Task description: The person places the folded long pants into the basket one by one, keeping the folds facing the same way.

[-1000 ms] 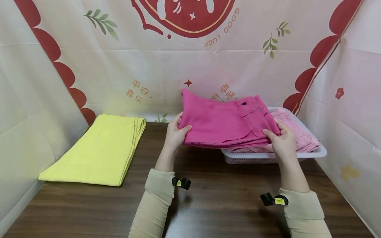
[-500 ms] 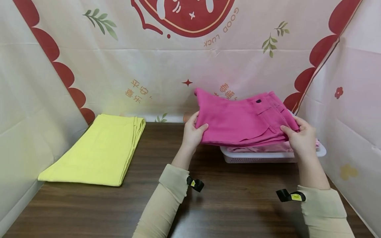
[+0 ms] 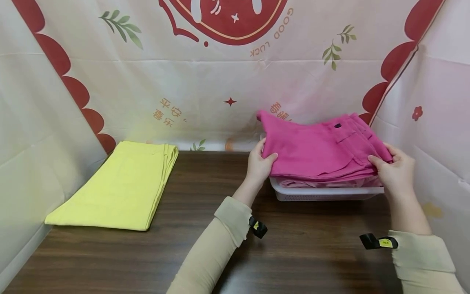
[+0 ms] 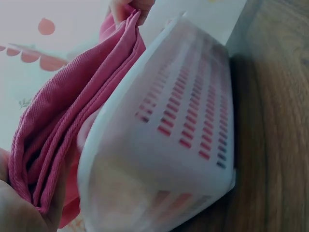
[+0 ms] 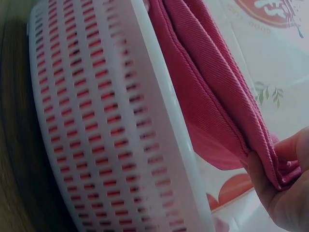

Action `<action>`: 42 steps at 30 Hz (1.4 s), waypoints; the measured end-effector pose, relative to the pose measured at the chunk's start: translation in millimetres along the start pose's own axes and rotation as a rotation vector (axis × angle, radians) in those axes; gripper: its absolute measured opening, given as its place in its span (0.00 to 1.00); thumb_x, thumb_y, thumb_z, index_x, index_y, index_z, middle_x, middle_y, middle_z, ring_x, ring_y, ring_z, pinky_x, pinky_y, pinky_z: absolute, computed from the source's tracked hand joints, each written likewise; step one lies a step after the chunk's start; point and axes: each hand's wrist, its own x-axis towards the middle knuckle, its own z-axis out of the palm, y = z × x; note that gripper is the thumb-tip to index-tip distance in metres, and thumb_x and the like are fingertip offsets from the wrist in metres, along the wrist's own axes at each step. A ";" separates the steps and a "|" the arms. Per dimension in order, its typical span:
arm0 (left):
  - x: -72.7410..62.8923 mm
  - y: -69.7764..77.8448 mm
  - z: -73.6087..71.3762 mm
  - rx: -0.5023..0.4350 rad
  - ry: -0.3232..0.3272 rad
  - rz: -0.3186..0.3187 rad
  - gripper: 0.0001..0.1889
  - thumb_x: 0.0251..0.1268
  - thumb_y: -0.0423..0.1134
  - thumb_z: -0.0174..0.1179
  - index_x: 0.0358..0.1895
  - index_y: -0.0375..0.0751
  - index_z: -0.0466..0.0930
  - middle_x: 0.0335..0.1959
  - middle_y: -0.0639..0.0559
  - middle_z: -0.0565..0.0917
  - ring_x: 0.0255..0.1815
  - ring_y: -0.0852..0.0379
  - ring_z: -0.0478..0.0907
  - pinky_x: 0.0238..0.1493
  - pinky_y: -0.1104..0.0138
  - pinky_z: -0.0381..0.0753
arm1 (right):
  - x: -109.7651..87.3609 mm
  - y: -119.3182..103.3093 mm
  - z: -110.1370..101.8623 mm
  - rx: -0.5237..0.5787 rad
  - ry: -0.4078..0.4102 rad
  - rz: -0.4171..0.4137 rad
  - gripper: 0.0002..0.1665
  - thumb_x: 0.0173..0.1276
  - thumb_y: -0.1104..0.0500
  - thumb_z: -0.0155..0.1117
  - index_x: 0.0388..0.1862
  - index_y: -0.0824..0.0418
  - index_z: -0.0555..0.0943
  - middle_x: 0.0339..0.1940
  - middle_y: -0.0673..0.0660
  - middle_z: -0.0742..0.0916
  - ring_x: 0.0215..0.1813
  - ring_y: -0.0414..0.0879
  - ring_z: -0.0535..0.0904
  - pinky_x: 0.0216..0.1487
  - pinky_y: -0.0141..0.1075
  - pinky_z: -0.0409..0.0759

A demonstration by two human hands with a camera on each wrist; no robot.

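A folded pair of hot pink pants with a dark button is held level over a white plastic basket. My left hand pinches its left edge, thumb on top and fingers beneath. At the opposite edge, near the waistband, my right hand grips it the same way. Light pink clothing lies in the basket, mostly covered by the pants in the head view. Both wrist views show the folded layers of the pants close above the basket's slotted wall.
Folded yellow pants lie on the left of the brown wooden table. A printed cloth backdrop closes off the back and both sides. The basket stands at the back right, near the right-hand cloth.
Both hands have carried the hot pink pants to the right, from partly beside the basket to over it. The basket and the yellow pants have stayed in place.
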 end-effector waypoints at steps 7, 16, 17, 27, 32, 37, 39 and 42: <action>-3.7 -2.0 18.0 0.083 0.012 -0.020 0.29 0.60 0.25 0.61 0.66 0.38 0.70 0.55 0.42 0.78 0.54 0.52 0.75 0.56 0.63 0.73 | 8.5 4.3 -13.0 -0.030 -0.010 0.035 0.31 0.64 0.64 0.66 0.67 0.55 0.74 0.50 0.43 0.79 0.51 0.37 0.72 0.41 0.16 0.72; -3.4 -7.0 27.4 0.245 0.012 -0.020 0.29 0.60 0.29 0.63 0.66 0.39 0.69 0.60 0.44 0.76 0.59 0.51 0.73 0.59 0.64 0.70 | 14.5 16.6 -19.4 -0.134 -0.024 0.043 0.31 0.66 0.64 0.63 0.69 0.55 0.71 0.49 0.39 0.79 0.54 0.37 0.69 0.46 0.16 0.70; -3.2 -7.4 27.7 0.267 0.008 -0.021 0.29 0.60 0.30 0.64 0.66 0.40 0.69 0.60 0.44 0.76 0.59 0.51 0.73 0.59 0.64 0.70 | 15.2 18.4 -20.0 -0.149 -0.022 0.046 0.31 0.66 0.63 0.63 0.69 0.55 0.71 0.49 0.39 0.79 0.54 0.37 0.69 0.46 0.16 0.70; -3.5 -7.5 25.7 0.458 -0.092 -0.046 0.29 0.61 0.36 0.64 0.66 0.38 0.68 0.59 0.44 0.77 0.58 0.53 0.74 0.57 0.63 0.72 | 19.3 29.4 -26.4 -0.226 0.026 0.138 0.33 0.68 0.58 0.61 0.72 0.51 0.67 0.62 0.41 0.75 0.62 0.36 0.66 0.56 0.17 0.64; -2.6 -5.8 23.8 0.458 -0.097 -0.044 0.39 0.58 0.34 0.64 0.72 0.39 0.56 0.60 0.39 0.75 0.54 0.52 0.75 0.51 0.61 0.76 | 19.1 31.9 -27.2 -0.283 0.078 0.078 0.34 0.67 0.61 0.61 0.71 0.47 0.67 0.62 0.45 0.75 0.57 0.35 0.69 0.53 0.18 0.66; -3.2 -3.4 21.3 0.577 -0.138 0.053 0.30 0.57 0.34 0.62 0.67 0.50 0.71 0.57 0.47 0.79 0.47 0.54 0.76 0.45 0.64 0.76 | 18.1 33.5 -25.5 -0.395 0.131 -0.039 0.33 0.65 0.63 0.59 0.69 0.44 0.71 0.65 0.51 0.76 0.58 0.32 0.70 0.56 0.22 0.65; -4.4 -1.8 20.6 0.674 -0.150 0.103 0.22 0.59 0.36 0.61 0.59 0.51 0.79 0.53 0.51 0.82 0.46 0.56 0.78 0.44 0.66 0.76 | 17.5 33.6 -25.3 -0.450 0.105 -0.050 0.29 0.67 0.60 0.57 0.68 0.50 0.72 0.68 0.55 0.73 0.66 0.37 0.66 0.64 0.28 0.60; -7.2 1.5 20.1 0.845 -0.155 0.165 0.18 0.62 0.40 0.59 0.56 0.50 0.81 0.51 0.56 0.83 0.45 0.56 0.80 0.43 0.66 0.77 | 17.4 33.6 -27.0 -0.572 0.050 -0.068 0.26 0.70 0.56 0.52 0.67 0.57 0.72 0.68 0.63 0.71 0.71 0.54 0.62 0.69 0.43 0.59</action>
